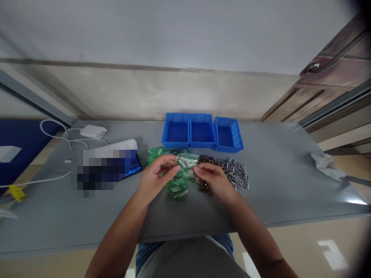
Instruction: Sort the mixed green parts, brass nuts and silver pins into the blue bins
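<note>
A: What are you busy with at this point?

B: You seem to be midway through handling the plastic bag; your left hand pinches its left side and your right hand pinches its right side, with the two thumbs pointing towards each other across it

A: Where does that put the bag?

B: Between your hands, in front of the blue bins; whether you hold it clear of the grey table or let it rest, I cannot tell

A: And what does your next move call for?

B: In my judgement, a light, even pinch from both of you hands; the plastic looks soft, so a hard tug could spill bits onto the brown metal parts just beside your right hand, or further on among the silver pins

A: How does the bag look to you?

B: Thin, crinkled and see-through; pale short rods show inside it, lying at odd angles; more green plastic lies just below your hands, with similar rods in it; whether it is all one bag or several, you cannot tell from here
</note>
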{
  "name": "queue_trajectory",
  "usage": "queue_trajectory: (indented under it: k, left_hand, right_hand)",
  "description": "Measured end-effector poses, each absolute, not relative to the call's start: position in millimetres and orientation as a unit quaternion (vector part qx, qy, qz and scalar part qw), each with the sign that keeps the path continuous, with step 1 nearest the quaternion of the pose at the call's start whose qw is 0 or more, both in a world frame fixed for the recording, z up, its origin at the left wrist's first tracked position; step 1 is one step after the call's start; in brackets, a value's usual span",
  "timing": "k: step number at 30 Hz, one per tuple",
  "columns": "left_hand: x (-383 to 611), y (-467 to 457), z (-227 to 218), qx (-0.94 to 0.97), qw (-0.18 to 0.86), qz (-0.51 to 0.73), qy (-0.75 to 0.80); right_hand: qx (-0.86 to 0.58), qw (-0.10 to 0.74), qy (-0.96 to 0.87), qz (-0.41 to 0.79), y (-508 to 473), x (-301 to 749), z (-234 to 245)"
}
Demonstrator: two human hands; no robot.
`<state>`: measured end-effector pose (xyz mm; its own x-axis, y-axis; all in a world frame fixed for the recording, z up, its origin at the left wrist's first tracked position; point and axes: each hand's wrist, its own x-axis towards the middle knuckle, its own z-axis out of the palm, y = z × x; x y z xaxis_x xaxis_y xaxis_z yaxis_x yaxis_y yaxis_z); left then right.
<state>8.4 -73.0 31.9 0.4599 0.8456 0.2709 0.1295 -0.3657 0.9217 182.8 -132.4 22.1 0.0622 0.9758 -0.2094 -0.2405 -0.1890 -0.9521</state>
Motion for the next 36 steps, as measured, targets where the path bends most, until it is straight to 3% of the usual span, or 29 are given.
queue_trajectory:
  k: [4, 8, 12, 15, 22, 24, 30, 33, 36]
  left_hand:
    - [10.8, -81.5, 38.6, 0.789, 0.415, 0.355, 0.282]
    - [14.4, -86.3, 39.3, 0.806, 0.411, 0.317, 0.285]
    - [15.5, -79.2, 33.8, 0.658, 0.570, 0.382, 0.310]
    - [14.5, -71.7, 31.8, 0.555, 0.668, 0.398, 0.295]
    - [15.8, -76.1, 31.0, 0.528, 0.730, 0.323, 0.289]
    - [14.7, -78.8, 31.9, 0.585, 0.691, 0.317, 0.283]
    - [9.7, -76.4, 34.2, 0.770, 0.434, 0.358, 0.300]
    - [11.2, -74.7, 32.0, 0.756, 0.445, 0.359, 0.318]
    - [13.5, -75.8, 31.1, 0.699, 0.542, 0.345, 0.316]
  right_hand:
    - [-0.443, 0.520, -0.281, 0.674, -130.4, 179.4, 18.3]
    - [-0.439, 0.530, -0.277, 0.671, -129.0, 177.8, 15.4]
    - [-0.500, 0.588, -0.350, 0.531, -133.7, 179.8, 21.4]
    - [-0.509, 0.583, -0.461, 0.434, -138.8, 181.3, 29.2]
    - [-0.583, 0.534, -0.540, 0.290, -137.2, 179.3, 27.6]
    - [-0.596, 0.545, -0.493, 0.322, -135.0, 179.6, 24.0]
    - [-0.515, 0.520, -0.357, 0.581, -131.9, 179.7, 18.5]
    - [-0.507, 0.520, -0.363, 0.584, -133.3, 178.7, 20.4]
    - [-0.525, 0.528, -0.364, 0.559, -134.5, 178.6, 22.5]
